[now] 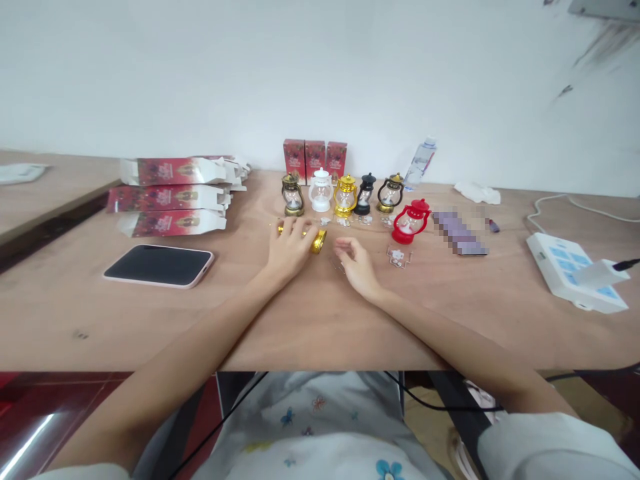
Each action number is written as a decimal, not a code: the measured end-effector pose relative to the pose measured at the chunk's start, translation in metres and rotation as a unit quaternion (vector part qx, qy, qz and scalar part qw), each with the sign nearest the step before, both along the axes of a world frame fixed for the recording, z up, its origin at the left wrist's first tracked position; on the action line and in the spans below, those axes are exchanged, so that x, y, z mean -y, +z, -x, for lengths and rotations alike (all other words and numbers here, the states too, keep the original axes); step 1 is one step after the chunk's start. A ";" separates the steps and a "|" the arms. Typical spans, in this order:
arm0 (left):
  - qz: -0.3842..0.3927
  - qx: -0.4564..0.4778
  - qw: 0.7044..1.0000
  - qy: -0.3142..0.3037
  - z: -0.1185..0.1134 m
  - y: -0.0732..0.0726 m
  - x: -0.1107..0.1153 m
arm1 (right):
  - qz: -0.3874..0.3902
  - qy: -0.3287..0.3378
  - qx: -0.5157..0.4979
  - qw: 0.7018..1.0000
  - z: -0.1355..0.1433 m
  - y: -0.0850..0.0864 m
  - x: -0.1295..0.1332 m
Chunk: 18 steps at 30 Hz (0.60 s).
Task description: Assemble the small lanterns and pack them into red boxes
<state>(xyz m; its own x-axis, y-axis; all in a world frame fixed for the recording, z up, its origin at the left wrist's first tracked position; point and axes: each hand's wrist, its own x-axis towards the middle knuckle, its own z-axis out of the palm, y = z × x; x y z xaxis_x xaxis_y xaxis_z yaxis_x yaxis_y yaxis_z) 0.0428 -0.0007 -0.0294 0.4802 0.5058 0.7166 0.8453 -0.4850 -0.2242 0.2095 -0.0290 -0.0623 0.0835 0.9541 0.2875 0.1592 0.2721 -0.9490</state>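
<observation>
My left hand [291,250] is closed over a gold mini lantern [319,241] lying on its side on the table; the fingers hide most of it. Just to the right, my right hand [356,263] rests on the tabletop with its fingers curled together. Something thin shows faintly below those fingertips, too small to make out. Behind the hands stands a row of small lanterns: bronze [293,195], white [321,191], gold [345,197], black [365,195] and another bronze [391,194]. A red lantern [411,221] leans, nearer on the right.
Flattened red boxes [173,198] lie stacked at left, above a phone [159,265]. Three upright red boxes [315,160] and a tilted bottle [421,164] stand by the wall. Small wire pieces [399,256], a tissue [477,193] and a power strip [575,270] are at right.
</observation>
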 end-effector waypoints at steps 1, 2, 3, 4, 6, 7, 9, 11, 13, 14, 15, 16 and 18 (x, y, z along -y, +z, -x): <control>0.004 -0.008 1.000 -0.009 0.001 0.000 -0.002 | 0.003 0.004 0.025 1.000 -0.001 0.000 0.000; 0.010 -0.013 1.000 -0.020 0.002 0.001 -0.003 | 0.007 0.011 0.044 0.999 -0.001 -0.001 0.000; 0.013 -0.019 0.999 -0.031 0.002 0.001 -0.003 | 0.010 0.019 0.058 0.998 -0.001 -0.001 -0.001; 0.013 -0.026 0.999 -0.039 0.001 0.001 -0.003 | 0.011 0.026 0.068 0.997 -0.001 -0.002 -0.001; -0.002 -0.049 0.998 -0.047 -0.001 0.000 -0.001 | 0.004 0.042 0.082 0.996 0.000 -0.003 -0.001; -0.013 -0.063 0.997 -0.051 -0.003 0.000 0.001 | -0.001 0.050 0.087 0.995 0.000 -0.003 0.000; -0.023 -0.094 0.993 -0.074 -0.008 -0.001 0.004 | -0.007 0.066 0.096 0.993 0.000 -0.001 0.001; -0.011 -0.120 0.985 -0.120 -0.011 -0.002 0.006 | -0.004 0.074 0.108 0.991 0.000 0.002 0.002; 0.007 -0.140 0.977 -0.162 -0.014 0.000 0.007 | -0.002 0.080 0.114 0.990 0.000 0.006 0.004; 0.012 -0.143 0.975 -0.168 -0.014 0.002 0.007 | -0.004 0.082 0.115 0.990 0.000 0.007 0.005; 0.014 -0.140 0.977 -0.161 -0.013 0.004 0.007 | -0.006 0.081 0.115 0.990 0.000 0.008 0.005; 0.016 -0.130 0.981 -0.144 -0.011 0.006 0.005 | -0.008 0.075 0.113 0.991 0.000 0.008 0.006; 0.024 -0.089 0.992 -0.090 -0.004 0.013 0.002 | -0.007 0.060 0.117 0.991 0.000 0.006 0.005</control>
<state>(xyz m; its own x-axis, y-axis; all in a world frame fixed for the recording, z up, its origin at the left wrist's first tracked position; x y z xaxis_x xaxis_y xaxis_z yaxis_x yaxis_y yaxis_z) 0.0472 -0.0032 -0.0166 0.6833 0.4319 0.5887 0.6925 -0.6390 -0.3350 0.2091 -0.0338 -0.0560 -0.1009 0.9490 0.2987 0.3395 0.3151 -0.8863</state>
